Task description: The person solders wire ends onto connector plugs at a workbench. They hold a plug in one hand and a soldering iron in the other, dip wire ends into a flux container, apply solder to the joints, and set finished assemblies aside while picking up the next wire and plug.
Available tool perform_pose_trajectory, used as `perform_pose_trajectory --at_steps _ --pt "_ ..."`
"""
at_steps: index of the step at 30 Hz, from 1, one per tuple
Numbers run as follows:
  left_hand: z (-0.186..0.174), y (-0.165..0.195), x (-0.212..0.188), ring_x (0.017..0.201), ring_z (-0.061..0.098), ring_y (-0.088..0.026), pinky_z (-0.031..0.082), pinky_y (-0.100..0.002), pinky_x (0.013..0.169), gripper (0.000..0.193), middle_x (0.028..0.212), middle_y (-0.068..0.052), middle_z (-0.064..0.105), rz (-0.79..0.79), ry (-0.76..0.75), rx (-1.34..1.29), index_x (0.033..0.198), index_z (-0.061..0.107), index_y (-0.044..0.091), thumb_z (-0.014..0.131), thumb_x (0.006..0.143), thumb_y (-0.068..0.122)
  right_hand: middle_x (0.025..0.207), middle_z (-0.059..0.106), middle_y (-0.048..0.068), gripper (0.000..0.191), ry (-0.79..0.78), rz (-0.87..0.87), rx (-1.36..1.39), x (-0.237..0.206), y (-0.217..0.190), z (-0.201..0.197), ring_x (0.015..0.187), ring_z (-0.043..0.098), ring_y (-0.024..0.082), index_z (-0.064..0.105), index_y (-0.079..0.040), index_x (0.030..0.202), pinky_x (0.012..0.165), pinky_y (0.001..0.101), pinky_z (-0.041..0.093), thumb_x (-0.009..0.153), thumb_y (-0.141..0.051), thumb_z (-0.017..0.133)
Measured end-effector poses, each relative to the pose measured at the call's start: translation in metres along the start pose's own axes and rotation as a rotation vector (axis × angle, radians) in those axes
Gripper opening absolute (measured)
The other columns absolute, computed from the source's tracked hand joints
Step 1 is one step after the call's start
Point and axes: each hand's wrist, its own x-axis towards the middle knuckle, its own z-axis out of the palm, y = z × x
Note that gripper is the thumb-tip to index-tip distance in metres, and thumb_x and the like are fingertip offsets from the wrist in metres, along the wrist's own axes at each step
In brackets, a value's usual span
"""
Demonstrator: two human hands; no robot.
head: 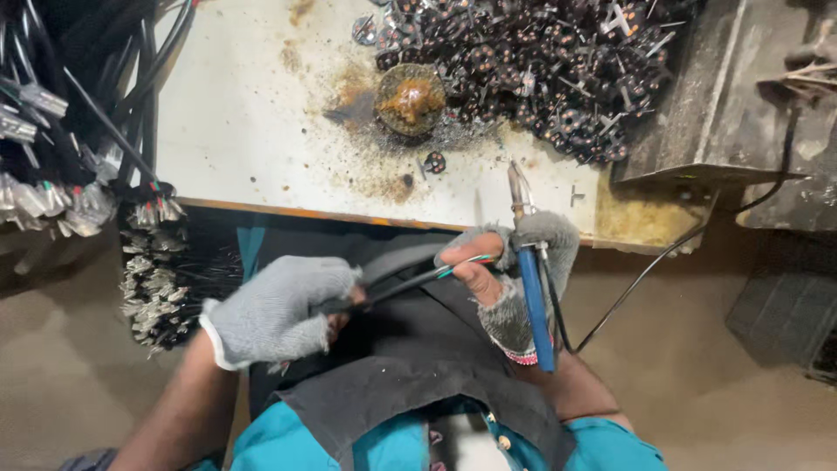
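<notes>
My left hand [275,310], in a grey fingerless glove, grips a black cable [397,283] over my lap. The cable's stripped end shows thin red, green and white wires, pinched by the bare fingertips of my right hand [506,270]. That same gloved right hand also holds a blue-handled soldering iron [532,292], tip pointing up toward the table edge. Both hands sit just below the front edge of the white worktable [253,113].
A rusty round solder-stained pot [410,98] sits on the scorched tabletop. A heap of small dark round parts with metal pins [540,65] fills the far right. Bundles of black cables with metal terminals [153,262] hang at left. A grey metal box [741,96] stands right.
</notes>
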Motion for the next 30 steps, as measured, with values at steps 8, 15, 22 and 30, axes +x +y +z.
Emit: perform_pose_trajectory --at_steps 8,15,22,30 --pt "0.024 0.036 0.032 0.083 0.073 -0.034 0.054 -0.045 0.069 0.038 0.086 -0.009 0.074 -0.234 0.111 0.204 0.117 0.065 0.014 0.071 0.088 0.036 0.092 0.076 0.005 0.01 -0.107 0.034 -0.222 -0.004 0.009 0.022 0.088 0.072 0.016 0.075 -0.006 0.102 0.08 0.0298 0.056 0.098 -0.015 0.075" --pt "0.056 0.007 0.036 0.09 0.067 -0.042 0.054 -0.048 0.072 0.024 0.103 -0.018 0.071 0.043 0.34 0.337 0.105 0.067 0.009 0.074 0.086 0.022 0.08 0.069 0.005 0.007 0.037 -0.351 -0.534 0.005 -0.031 0.018 0.072 0.066 0.017 0.076 -0.009 0.097 0.068 0.0282 0.053 0.097 -0.016 0.078" --pt "0.058 0.014 0.034 0.071 0.072 -0.021 0.056 -0.033 0.068 0.026 0.086 -0.009 0.071 -0.22 0.412 -0.109 0.106 0.064 0.006 0.07 0.088 0.023 0.08 0.07 0.007 0.006 0.063 -0.43 -0.477 -0.005 -0.027 0.02 0.07 0.064 0.016 0.074 -0.003 0.096 0.066 0.0294 0.049 0.092 -0.003 0.078" --pt "0.059 0.018 0.033 0.077 0.07 -0.021 0.054 -0.032 0.071 0.025 0.087 -0.009 0.067 -0.13 0.439 -0.047 0.102 0.067 0.006 0.069 0.095 0.031 0.093 0.071 0.004 0.013 0.134 -0.147 -0.363 -0.014 0.019 0.017 0.088 0.066 0.014 0.073 -0.005 0.098 0.079 0.0274 0.053 0.091 -0.005 0.084"
